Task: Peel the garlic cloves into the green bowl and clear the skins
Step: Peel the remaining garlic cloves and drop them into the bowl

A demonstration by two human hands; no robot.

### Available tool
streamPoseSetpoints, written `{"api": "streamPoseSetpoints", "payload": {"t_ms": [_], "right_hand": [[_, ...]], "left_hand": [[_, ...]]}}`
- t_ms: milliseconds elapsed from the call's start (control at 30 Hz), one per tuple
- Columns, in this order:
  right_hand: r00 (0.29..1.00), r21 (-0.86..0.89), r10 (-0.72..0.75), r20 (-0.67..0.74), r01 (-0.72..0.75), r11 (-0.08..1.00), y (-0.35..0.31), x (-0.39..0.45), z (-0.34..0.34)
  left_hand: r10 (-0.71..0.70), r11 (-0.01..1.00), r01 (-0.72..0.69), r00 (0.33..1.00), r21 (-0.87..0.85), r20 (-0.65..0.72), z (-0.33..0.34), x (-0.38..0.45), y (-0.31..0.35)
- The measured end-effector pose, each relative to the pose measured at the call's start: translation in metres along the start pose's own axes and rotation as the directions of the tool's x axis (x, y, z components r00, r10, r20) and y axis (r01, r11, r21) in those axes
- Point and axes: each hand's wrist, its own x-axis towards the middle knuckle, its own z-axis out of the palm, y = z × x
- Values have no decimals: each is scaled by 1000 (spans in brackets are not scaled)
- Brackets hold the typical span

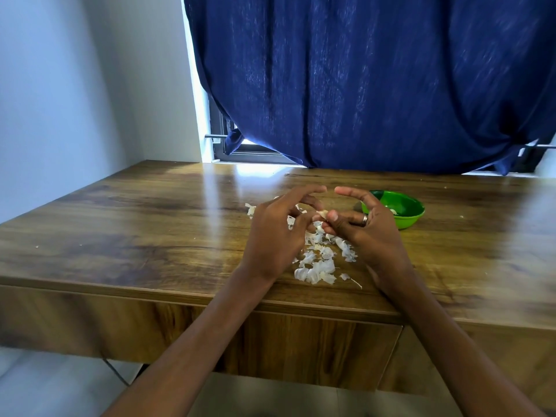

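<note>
A small pale garlic clove [322,214] is held above the wooden table [150,224] between both hands. My left hand [275,233] pinches its left end with thumb and fingers, the index finger stretched out above. My right hand [365,228], with a ring on one finger, pinches the clove's right end. The green bowl [404,212] stands just right of my right hand, with at least one peeled clove [393,211] inside. A heap of white garlic skins [319,266] lies on the table under and in front of my hands.
A dark blue curtain [376,79] hangs behind the table's far edge, over a window. A white wall stands at the left. The table's near edge runs just below the skins. A few tiny skin scraps lie scattered on the wood.
</note>
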Motion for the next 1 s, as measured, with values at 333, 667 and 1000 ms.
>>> {"api": "streamPoseSetpoints", "payload": {"t_ms": [333,667,1000], "right_hand": [[997,-143,-82,9,83,986,-4,-5,2],[995,-125,-95,34,99,987,-2,-5,2],[998,57,-14,66,10,998,-2,-3,2]], "left_hand": [[28,978,-50,994,203,109,1,0,6],[109,953,-148,981,263,159,1,1,6],[190,955,-216,972,205,139,3,0,5]]}}
